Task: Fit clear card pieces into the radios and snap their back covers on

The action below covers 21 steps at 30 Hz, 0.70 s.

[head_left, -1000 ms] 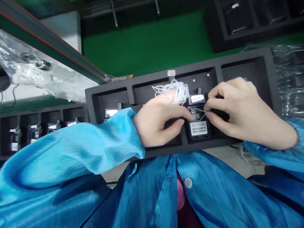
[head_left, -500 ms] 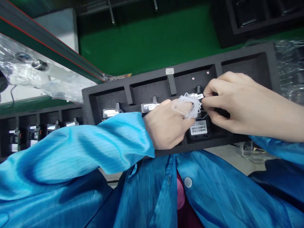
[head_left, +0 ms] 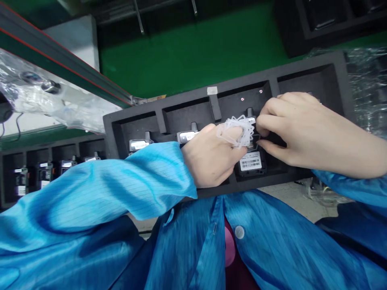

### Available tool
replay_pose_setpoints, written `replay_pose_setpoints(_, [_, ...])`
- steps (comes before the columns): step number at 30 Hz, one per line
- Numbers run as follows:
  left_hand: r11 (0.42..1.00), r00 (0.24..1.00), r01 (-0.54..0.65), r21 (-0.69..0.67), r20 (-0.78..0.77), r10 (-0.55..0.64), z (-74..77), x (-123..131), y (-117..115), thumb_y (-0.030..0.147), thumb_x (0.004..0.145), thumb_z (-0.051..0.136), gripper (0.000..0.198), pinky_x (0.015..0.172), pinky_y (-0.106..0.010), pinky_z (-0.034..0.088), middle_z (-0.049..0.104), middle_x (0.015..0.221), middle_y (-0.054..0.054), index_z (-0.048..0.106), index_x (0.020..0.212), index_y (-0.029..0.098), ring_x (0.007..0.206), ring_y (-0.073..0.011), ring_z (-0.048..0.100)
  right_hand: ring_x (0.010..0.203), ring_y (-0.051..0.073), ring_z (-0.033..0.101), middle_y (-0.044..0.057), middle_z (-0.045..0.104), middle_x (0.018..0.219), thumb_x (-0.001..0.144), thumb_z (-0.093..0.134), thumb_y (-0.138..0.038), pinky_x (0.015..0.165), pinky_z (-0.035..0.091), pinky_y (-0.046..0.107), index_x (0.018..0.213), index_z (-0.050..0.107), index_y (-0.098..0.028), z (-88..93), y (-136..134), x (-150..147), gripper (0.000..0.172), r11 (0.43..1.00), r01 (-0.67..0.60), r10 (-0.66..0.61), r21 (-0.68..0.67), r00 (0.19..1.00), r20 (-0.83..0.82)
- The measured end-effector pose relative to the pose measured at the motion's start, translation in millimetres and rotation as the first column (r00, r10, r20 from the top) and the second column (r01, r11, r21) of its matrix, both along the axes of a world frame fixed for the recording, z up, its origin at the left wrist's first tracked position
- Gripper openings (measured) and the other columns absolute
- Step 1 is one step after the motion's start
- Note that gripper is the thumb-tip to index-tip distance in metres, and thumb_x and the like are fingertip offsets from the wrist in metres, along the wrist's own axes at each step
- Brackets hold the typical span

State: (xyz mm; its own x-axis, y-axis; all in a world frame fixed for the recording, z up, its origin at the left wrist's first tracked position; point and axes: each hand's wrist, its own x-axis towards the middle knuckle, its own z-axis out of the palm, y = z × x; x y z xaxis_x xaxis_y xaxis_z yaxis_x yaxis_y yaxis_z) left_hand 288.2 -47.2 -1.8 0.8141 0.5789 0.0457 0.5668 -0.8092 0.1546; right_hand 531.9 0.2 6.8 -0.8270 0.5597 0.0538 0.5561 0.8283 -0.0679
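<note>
My left hand [head_left: 211, 159] is closed over the tray's middle, a bunch of thin translucent square gaskets [head_left: 238, 132] looped round its index finger. Those gaskets cover part of a black handheld device [head_left: 252, 166] with a stubby antenna and a white barcode label, lying in a compartment. Against the device's upper right side, my right hand [head_left: 292, 127] has its thumb and fingers drawn together; whatever is between their tips is too small to make out. Two similar devices, one partly behind my left wrist [head_left: 186, 137] and one farther left [head_left: 139, 144], lie in neighbouring compartments.
The black foam tray [head_left: 184, 100] has several walled compartments. Another tray [head_left: 65, 147] with several devices stands at left, and a dark tray [head_left: 332, 30] at upper right. Clear plastic wrap [head_left: 367, 84] lies at right. A metal rail [head_left: 66, 60] crosses the upper left over the green mat [head_left: 187, 52].
The right hand's fingers have shifted slightly at the device's edge, and its lower fingers have drawn in. The left hand stays nearly in place. The whole view has moved a little.
</note>
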Motion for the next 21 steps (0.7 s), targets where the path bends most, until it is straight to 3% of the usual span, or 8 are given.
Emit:
replay_pose_setpoints(6, [1.0, 1.0, -0.007, -0.02, 0.009, 0.007, -2.6, -2.2, -0.2, 0.022, 0.096, 0.044, 0.036, 0.076, -0.042, 0.045, 0.064, 0.111, -0.014, 0.068, 0.123, 0.019, 0.099, -0.0298, 0.062, 0.087, 0.024, 0.056, 0.009, 0.059, 0.098, 0.096, 0.053, -0.03, 0.074, 0.04, 0.042, 0.102, 0.063, -0.019, 3.6, -16.5, 11.3, 0.016, 0.999, 0.004, 0.003, 0.037, 0.985, -0.173])
replay_pose_setpoints(9, [1.0, 0.999, 0.027, -0.002, 0.039, -0.027, -4.4, -9.1, -0.2, 0.022, 0.094, 0.047, 0.035, 0.075, -0.043, 0.044, 0.063, 0.114, -0.015, 0.068, 0.123, 0.02, 0.104, -0.0311, 0.061, 0.084, 0.022, 0.052, 0.008, 0.06, 0.098, 0.097, 0.056, -0.029, 0.074, 0.037, 0.04, 0.107, 0.07, -0.023, -1.4, -30.6, 17.7, 0.018, 0.996, -0.044, 0.058, 0.082, 0.984, -0.169])
replay_pose_setpoints(13, [0.99, 0.995, 0.073, 0.118, 0.054, -0.079, -8.1, -17.7, -3.6, 0.021, 0.096, 0.045, 0.036, 0.073, -0.041, 0.041, 0.065, 0.111, -0.011, 0.067, 0.124, 0.023, 0.097, -0.0278, 0.06, 0.093, 0.027, 0.054, 0.01, 0.064, 0.103, 0.094, 0.061, -0.027, 0.081, 0.042, 0.045, 0.111, 0.074, -0.023, -10.9, -42.1, 23.3, 0.021, 0.983, -0.071, 0.094, 0.167, 0.987, -0.134])
replay_pose_setpoints(16, [0.976, 0.996, 0.059, 0.208, 0.046, -0.07, -10.4, -18.8, -6.3, 0.022, 0.099, 0.043, 0.034, 0.073, -0.04, 0.039, 0.066, 0.107, -0.009, 0.068, 0.122, 0.023, 0.094, -0.0254, 0.059, 0.098, 0.028, 0.057, 0.009, 0.067, 0.107, 0.094, 0.063, -0.028, 0.085, 0.045, 0.046, 0.114, 0.074, -0.024, -13.4, -44.6, 25.8, 0.023, 0.988, -0.026, 0.048, 0.151, 0.989, -0.143])
replay_pose_setpoints(21, [0.975, 0.998, 0.03, 0.219, 0.043, -0.04, -9.7, -15.6, -3.2, 0.028, 0.098, 0.048, 0.034, 0.071, -0.039, 0.037, 0.065, 0.107, -0.01, 0.068, 0.125, 0.021, 0.096, -0.0266, 0.06, 0.107, 0.033, 0.059, 0.012, 0.065, 0.12, 0.095, 0.062, -0.04, 0.088, 0.046, 0.051, 0.125, 0.071, -0.023, -14.2, -43.6, 26.5, 0.035, 0.979, 0.109, -0.095, 0.173, 0.991, -0.089])
